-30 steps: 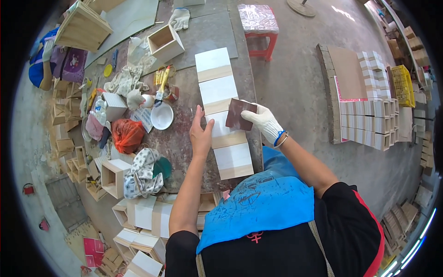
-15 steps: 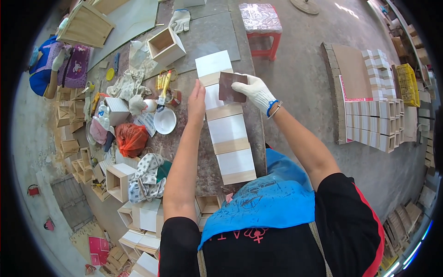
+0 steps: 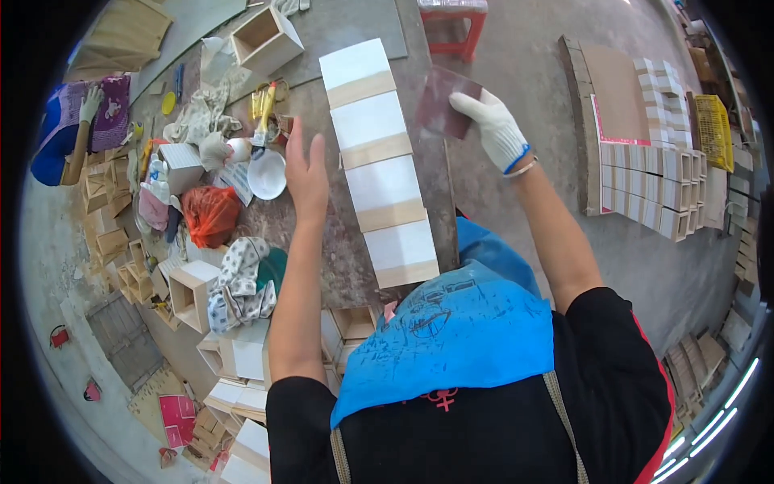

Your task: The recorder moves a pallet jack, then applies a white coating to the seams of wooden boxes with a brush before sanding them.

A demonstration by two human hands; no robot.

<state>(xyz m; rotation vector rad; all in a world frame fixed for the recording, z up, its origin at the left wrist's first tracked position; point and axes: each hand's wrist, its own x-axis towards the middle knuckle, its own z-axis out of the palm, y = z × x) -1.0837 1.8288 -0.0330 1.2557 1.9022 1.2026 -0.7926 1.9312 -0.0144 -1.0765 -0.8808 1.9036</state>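
A row of several small wooden boxes [image 3: 376,118], each showing a white face and a bare wood band, runs lengthwise along the table in front of me. To its right, my right hand [image 3: 493,131], in a white knitted glove, grips a dark brown sheet of sandpaper [image 3: 442,103], which is slightly blurred and clear of the boxes. My left hand [image 3: 307,179] is bare, held just left of the row with fingers extended, and holds nothing.
Left of my arm lie a white bowl [image 3: 267,176], a yellow-handled brush [image 3: 263,121], an orange bag [image 3: 211,216] and crumpled cloths [image 3: 242,282]. An open wooden box [image 3: 267,40] stands farther back. Stacked boxes [image 3: 653,181] and a red stool [image 3: 453,32] are on the right. Another person [image 3: 64,141] works at far left.
Both hands have come apart from the boxes: the left moved leftward, and the right moved rightward with the sandpaper. The whole view has shifted a little.
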